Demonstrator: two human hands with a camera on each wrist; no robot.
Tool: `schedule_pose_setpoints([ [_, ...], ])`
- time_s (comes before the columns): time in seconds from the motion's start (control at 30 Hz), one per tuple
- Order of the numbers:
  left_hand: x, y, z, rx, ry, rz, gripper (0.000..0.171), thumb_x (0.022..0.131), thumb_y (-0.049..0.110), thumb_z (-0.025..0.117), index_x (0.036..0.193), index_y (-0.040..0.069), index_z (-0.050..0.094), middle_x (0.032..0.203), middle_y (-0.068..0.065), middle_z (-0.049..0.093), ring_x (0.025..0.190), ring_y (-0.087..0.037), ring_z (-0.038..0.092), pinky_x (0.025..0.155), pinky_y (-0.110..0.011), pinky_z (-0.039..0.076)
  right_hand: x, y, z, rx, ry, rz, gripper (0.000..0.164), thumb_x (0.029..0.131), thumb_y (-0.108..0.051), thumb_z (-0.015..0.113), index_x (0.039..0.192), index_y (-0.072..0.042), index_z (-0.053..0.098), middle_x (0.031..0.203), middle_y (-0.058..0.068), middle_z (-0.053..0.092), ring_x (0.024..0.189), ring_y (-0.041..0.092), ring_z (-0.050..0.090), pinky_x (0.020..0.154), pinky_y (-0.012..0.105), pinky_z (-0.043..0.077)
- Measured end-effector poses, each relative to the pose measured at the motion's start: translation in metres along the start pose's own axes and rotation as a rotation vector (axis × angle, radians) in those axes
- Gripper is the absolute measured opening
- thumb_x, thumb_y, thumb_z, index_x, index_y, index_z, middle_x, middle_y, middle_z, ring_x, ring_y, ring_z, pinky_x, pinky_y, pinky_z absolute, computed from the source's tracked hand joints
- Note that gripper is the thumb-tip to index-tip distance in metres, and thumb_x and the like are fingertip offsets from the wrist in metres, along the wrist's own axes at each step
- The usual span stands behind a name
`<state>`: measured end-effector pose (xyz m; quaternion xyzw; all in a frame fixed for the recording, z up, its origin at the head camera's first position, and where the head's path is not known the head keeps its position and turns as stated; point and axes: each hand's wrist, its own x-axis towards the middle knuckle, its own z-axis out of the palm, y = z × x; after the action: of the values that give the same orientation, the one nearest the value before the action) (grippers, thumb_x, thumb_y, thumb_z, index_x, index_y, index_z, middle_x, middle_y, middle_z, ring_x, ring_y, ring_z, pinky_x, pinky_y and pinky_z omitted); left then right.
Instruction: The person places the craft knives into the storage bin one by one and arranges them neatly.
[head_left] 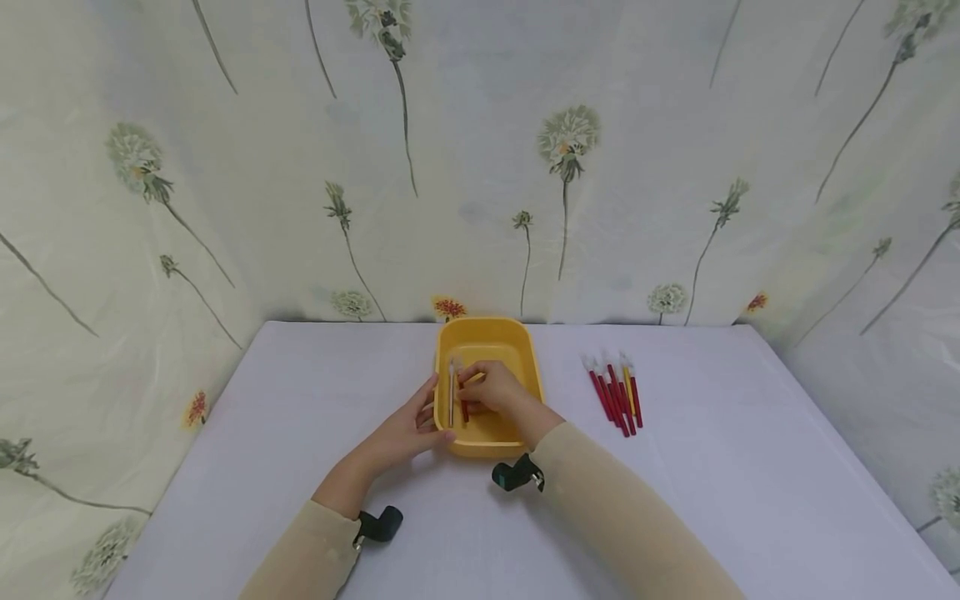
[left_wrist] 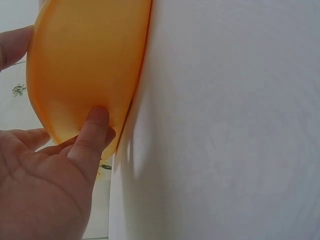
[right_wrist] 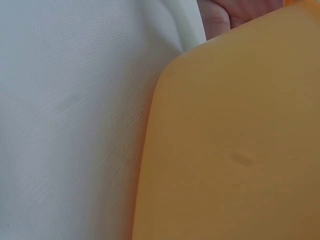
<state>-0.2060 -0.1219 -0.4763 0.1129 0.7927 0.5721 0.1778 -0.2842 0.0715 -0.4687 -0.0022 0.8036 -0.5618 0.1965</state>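
A slim red stick with a whitish clear end (head_left: 465, 412) is inside the yellow rounded-rectangle tray (head_left: 488, 451), its long axis running nearly straight away from the person, clear end far. The right hand (head_left: 489, 387) pinches it. A second slim stick (head_left: 452, 402) lies just left, nearly parallel. The left hand (head_left: 401, 429) holds the tray's near left corner from outside. Right of the tray, on the white-covered worktop (head_left: 322, 367), lies a loose group of red sticks, one yellow among them (head_left: 628, 392), also with clear ends far.
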Motion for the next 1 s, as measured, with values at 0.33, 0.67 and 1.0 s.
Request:
schedule_pose_setpoints([
  [0.33, 0.001, -0.001, 0.0, -0.012, 0.01, 0.007, 0.099, 0.09, 0.029, 0.076, 0.163, 0.024, 0.009, 0.164, -0.01, 0.025, 0.145, -0.027, 0.037, 0.113, -0.041, 0.037, 0.003, 0.001, -0.001, 0.028, 0.018, -0.002, 0.024, 0.095, -0.004, 0.068, 0.118, -0.001, 0.064, 0.095, 0.014, 0.07, 0.075, 0.02, 0.069, 0.074, 0.032, 0.062],
  [0.67, -0.001, 0.001, 0.002, -0.042, 0.001, 0.004, 0.099, 0.09, 0.028, 0.077, 0.163, 0.024, 0.009, 0.164, -0.011, 0.024, 0.145, -0.027, 0.036, 0.114, -0.042, 0.036, -0.01, -0.011, -0.013, 0.007, 0.058, -0.095, 0.023, 0.092, 0.001, 0.069, 0.115, 0.002, 0.066, 0.095, 0.015, 0.068, 0.077, 0.022, 0.068, 0.073, 0.033, 0.062],
  [1.0, 0.0, 0.0, 0.002, -0.011, 0.018, -0.006, 0.099, 0.089, 0.032, 0.077, 0.162, 0.027, 0.011, 0.164, -0.008, 0.025, 0.145, -0.026, 0.037, 0.114, -0.043, 0.035, -0.036, -0.036, -0.034, -0.096, 0.095, -0.107, 0.029, 0.093, -0.011, 0.072, 0.12, -0.001, 0.065, 0.106, 0.013, 0.064, 0.087, 0.023, 0.068, 0.082, 0.035, 0.061],
])
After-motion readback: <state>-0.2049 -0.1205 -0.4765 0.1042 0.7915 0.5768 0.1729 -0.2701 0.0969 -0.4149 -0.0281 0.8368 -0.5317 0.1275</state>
